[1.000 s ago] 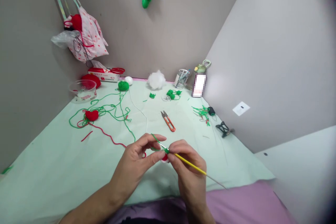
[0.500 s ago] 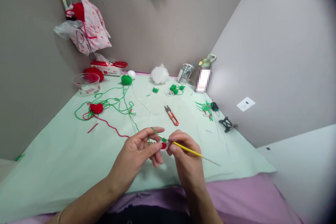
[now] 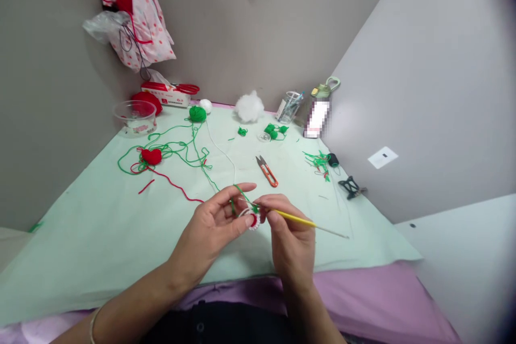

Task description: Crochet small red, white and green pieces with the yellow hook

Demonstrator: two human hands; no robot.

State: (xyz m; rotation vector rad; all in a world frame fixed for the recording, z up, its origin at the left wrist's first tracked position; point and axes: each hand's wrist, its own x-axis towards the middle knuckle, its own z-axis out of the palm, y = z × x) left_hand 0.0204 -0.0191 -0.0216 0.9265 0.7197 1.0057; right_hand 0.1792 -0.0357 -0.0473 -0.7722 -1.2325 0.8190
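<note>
Pinched in my left hand (image 3: 217, 226) is a small round crochet piece (image 3: 253, 220), red in the middle with a white rim and green stitches at its top. Green yarn (image 3: 242, 192) runs from the piece over my left index finger. My right hand (image 3: 288, 228) is closed around a crochet hook (image 3: 296, 219) with a yellow handle. The hook's working end meets the green stitches, its tip partly hidden by my fingers. White yarn (image 3: 226, 151) and red yarn (image 3: 177, 187) lead across the table toward my left hand.
Orange thread snips (image 3: 267, 173) lie beyond my hands. Further back are a green yarn ball (image 3: 198, 114), white stuffing (image 3: 249, 107), green crocheted bits (image 3: 275, 131) and a glass with pens (image 3: 289, 108). Left are a red heart-shaped yarn bundle (image 3: 151, 157) and a plastic tub (image 3: 136, 118); right, green scraps (image 3: 318, 161).
The view has tilted down slightly. The crochet piece has turned to show more of its white rim, and the hook has shifted a little to the right in my right hand.
</note>
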